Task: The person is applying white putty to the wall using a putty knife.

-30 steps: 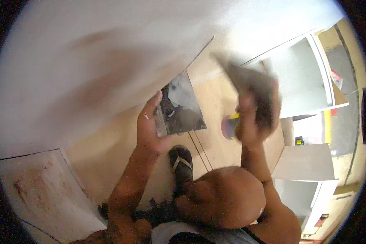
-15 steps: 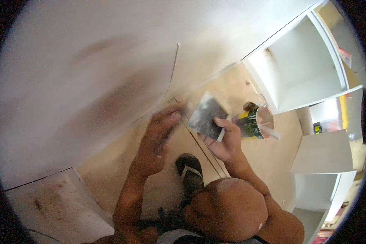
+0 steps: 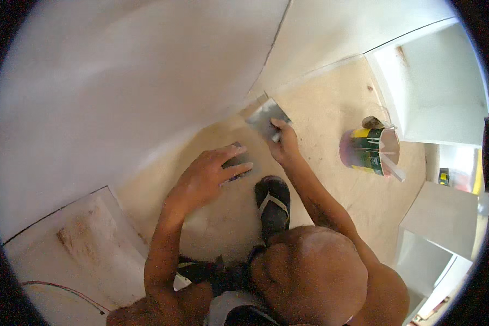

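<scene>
My right hand [image 3: 283, 145] is closed on a wide flat metal scraper [image 3: 265, 120], its thumb lying over the blade. The scraper's far end is near the foot of the white wall [image 3: 146, 81], where a dark seam comes down; whether it touches there I cannot tell. To the left, my left hand [image 3: 209, 171] is curled above the floor, its fingers about a small dark flat piece [image 3: 235, 162] whose kind I cannot make out. Farther right, a green-and-yellow bucket [image 3: 367, 151] lies tilted, with a pale stick [image 3: 392, 167] at its mouth.
Beneath my hands is a beige floor [image 3: 331, 201], with my foot in a dark flip-flop [image 3: 273, 204]. Open white cabinets [image 3: 440, 87] stand along the right. At lower left, a stained white panel [image 3: 87, 239] has thin wires [image 3: 65, 289] beside it. A brown lump [image 3: 371, 122] sits against the bucket.
The view has shifted. My right hand with the scraper has reached away toward the base of the wall. My left hand has drawn apart from the scraper and is lower.
</scene>
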Motion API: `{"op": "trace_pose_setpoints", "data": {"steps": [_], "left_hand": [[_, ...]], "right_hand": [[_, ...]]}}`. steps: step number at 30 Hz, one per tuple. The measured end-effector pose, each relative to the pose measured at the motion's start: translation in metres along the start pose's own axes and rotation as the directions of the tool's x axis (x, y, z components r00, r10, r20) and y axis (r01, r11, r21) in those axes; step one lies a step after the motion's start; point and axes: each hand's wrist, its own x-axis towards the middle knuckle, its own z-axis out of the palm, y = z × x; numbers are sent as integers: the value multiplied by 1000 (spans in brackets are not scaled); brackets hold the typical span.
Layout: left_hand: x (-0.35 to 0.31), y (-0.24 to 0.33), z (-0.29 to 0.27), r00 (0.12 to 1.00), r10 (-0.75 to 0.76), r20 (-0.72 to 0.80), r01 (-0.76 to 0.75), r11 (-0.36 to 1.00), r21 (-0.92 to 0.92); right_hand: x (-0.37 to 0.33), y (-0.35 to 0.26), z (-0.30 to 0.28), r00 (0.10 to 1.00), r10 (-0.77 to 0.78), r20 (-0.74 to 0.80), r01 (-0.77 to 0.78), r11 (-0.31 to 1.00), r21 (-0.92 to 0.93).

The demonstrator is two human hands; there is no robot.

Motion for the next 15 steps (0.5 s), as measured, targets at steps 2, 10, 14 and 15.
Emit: {"op": "trace_pose_setpoints", "data": {"steps": [2,10,14,15], "left_hand": [[-3,1,-3,999,21,-41,-22,999,-27],[-18,-5,-10,997,-78,-3,78,997,-6],[-29,-4,-8,997,-80,-21,79,996,-42],[-31,-4,-8,996,-83,-28,82,996,-46]], "right_hand": [[34,28,-1,998,14,64,-14,1000,5],[64,64,16,993,-95,-73,89,992,-89],[65,66,20,982,-177,-66,153,951,-270],[64,65,23,974,-104,-200,61,975,-212]]}}
